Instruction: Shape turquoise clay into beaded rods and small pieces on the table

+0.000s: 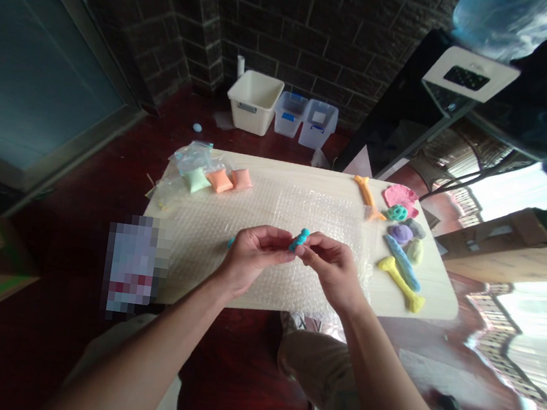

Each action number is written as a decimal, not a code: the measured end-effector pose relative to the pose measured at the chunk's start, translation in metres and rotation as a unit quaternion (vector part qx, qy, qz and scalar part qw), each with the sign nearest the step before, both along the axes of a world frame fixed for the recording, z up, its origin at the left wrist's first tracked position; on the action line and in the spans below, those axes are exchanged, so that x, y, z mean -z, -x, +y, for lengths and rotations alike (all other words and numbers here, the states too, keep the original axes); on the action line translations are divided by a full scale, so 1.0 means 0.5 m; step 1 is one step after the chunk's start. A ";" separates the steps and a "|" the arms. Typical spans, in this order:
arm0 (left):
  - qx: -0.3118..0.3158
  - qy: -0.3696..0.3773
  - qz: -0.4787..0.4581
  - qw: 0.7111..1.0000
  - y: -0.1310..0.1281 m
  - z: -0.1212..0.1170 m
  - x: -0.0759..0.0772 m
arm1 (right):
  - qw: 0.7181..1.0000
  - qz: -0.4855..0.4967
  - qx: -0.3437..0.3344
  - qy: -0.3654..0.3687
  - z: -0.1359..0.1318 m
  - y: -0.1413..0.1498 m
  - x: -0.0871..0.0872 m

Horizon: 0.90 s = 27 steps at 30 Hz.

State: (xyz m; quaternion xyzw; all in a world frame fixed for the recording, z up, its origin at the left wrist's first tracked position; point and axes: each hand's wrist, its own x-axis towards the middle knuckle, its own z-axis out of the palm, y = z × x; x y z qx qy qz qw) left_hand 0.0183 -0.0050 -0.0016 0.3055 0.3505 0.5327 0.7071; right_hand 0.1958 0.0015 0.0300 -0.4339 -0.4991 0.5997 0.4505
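A small turquoise piece of modelling clay [302, 236], lumpy like a short row of beads, is held up over the table between both hands. My left hand [252, 256] pinches its lower left end with thumb and fingers. On the other side, my right hand [330, 266] grips it between thumb and forefinger. Beneath the hands lies a sheet of bubble wrap [323, 211]. Another bit of turquoise clay [231, 242] shows just left of my left hand, mostly hidden behind it.
Clay packets, green [197, 180] and orange [219, 180], lie at the table's back left by a plastic bag [194, 157]. Shaped clay pieces, including a yellow bone [401, 284] and blue roll [403, 262], line the right side. Bins [254, 103] stand by the wall.
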 end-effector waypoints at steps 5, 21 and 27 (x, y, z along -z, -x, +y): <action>0.012 -0.001 -0.019 1.000 0.000 0.000 -0.008 | 1.000 -0.002 0.002 -0.005 0.002 -0.005 0.008; 0.047 0.054 -0.075 0.995 0.007 -0.005 -0.024 | 0.995 0.059 -0.027 0.073 0.013 0.015 0.002; 0.041 0.066 -0.060 0.995 0.009 -0.006 -0.021 | 0.994 0.068 -0.031 0.077 0.011 0.021 0.000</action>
